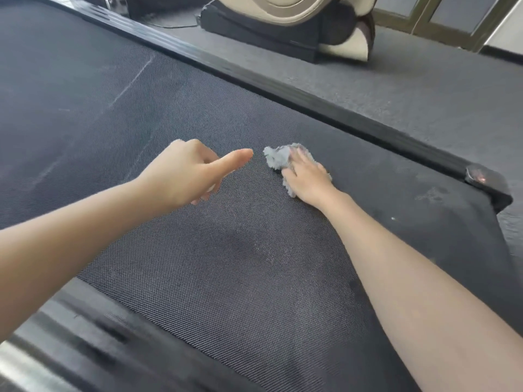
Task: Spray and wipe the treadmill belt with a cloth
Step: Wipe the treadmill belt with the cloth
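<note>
We press the grey cloth [278, 157] flat under our right hand [307, 176] against the treadmill belt [198, 250], near its far side rail [325, 107], to scrub; our left hand [188, 172] hovers empty, fingers loosely curled, likely for balance.

The right hand [307, 176] hides most of the grey cloth [278, 157], the left hand's [184, 171] curled fingers are hidden, and the bottom-left rail [42, 355] is blurred.

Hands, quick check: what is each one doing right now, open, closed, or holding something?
Left hand: empty, loosely curled with the thumb out, above the treadmill belt.
Right hand: flat, pressing the grey cloth onto the belt.
</note>
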The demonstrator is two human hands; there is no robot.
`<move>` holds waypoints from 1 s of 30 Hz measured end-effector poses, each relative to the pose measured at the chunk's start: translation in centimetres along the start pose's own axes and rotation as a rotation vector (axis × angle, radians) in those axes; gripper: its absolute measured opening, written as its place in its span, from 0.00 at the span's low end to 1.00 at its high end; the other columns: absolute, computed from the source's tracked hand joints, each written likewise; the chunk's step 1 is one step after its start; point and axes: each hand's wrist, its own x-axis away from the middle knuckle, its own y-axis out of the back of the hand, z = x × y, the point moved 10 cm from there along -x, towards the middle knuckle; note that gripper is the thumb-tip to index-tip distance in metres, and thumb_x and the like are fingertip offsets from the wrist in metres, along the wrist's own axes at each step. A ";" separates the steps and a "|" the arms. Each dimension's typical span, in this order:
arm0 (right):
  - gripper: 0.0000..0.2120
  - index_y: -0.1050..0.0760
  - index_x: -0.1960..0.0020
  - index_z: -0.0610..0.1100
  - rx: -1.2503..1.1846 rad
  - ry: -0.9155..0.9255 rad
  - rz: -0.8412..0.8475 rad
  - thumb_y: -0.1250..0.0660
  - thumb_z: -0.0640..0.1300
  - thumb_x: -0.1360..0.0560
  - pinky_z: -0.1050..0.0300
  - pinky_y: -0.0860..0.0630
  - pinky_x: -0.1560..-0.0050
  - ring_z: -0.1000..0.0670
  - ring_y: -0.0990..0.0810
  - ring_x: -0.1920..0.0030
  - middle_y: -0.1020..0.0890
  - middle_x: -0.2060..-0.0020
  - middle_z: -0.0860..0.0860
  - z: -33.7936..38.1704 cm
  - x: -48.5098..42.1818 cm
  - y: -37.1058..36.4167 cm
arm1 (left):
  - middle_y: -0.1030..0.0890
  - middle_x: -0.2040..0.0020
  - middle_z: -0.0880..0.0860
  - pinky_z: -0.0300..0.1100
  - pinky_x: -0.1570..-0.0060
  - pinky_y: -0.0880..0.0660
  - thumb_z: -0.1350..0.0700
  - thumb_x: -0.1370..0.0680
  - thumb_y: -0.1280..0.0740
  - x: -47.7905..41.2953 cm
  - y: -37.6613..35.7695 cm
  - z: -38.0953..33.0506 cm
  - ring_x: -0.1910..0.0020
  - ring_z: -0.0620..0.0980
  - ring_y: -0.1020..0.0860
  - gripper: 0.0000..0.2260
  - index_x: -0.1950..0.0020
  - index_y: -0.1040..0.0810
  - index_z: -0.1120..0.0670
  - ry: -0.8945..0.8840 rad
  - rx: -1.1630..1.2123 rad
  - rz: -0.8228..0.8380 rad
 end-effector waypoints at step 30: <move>0.25 0.50 0.23 0.49 0.121 -0.029 -0.088 0.52 0.52 0.19 0.49 0.58 0.26 0.54 0.56 0.24 0.50 0.23 0.54 -0.6 -1.4 -0.8 | 0.26 0.79 0.52 0.39 0.67 0.32 0.29 0.27 0.42 0.9 0.4 -0.1 0.79 0.46 0.28 0.33 0.79 0.32 0.55 -0.018 -0.026 0.008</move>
